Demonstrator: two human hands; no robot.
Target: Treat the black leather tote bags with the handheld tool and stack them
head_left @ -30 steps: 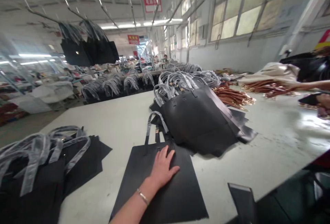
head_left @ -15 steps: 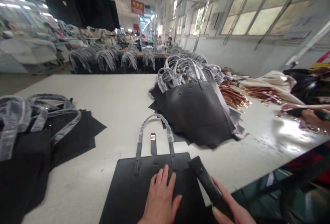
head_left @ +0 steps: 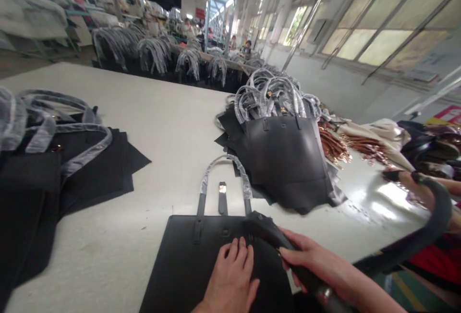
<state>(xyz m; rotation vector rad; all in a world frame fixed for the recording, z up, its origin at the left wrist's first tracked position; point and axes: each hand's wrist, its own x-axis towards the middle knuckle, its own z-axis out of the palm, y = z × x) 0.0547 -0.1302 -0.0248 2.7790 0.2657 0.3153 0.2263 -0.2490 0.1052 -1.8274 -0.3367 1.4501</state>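
Observation:
A flat black leather tote bag [head_left: 187,265] lies on the white table [head_left: 158,126] right in front of me, its plastic-wrapped handle [head_left: 225,171] pointing away. My left hand [head_left: 232,277] presses flat on the bag's upper part, fingers together. My right hand [head_left: 311,260] grips a long black strap [head_left: 268,231] whose end lies across the bag's top right corner. The strap curves away to the right and up [head_left: 428,229].
A pile of black bags [head_left: 288,159] with wrapped handles lies further back on the right. Another black stack [head_left: 46,178] fills the left. Brown straps with gold fittings [head_left: 333,145] and another person's hand [head_left: 406,178] are at the right edge. Rows of bags [head_left: 154,54] stand behind.
My view has tilted down and moved closer. My right hand came in with the black strap and laid its end on the bag's top corner. The left hand stayed on the bag.

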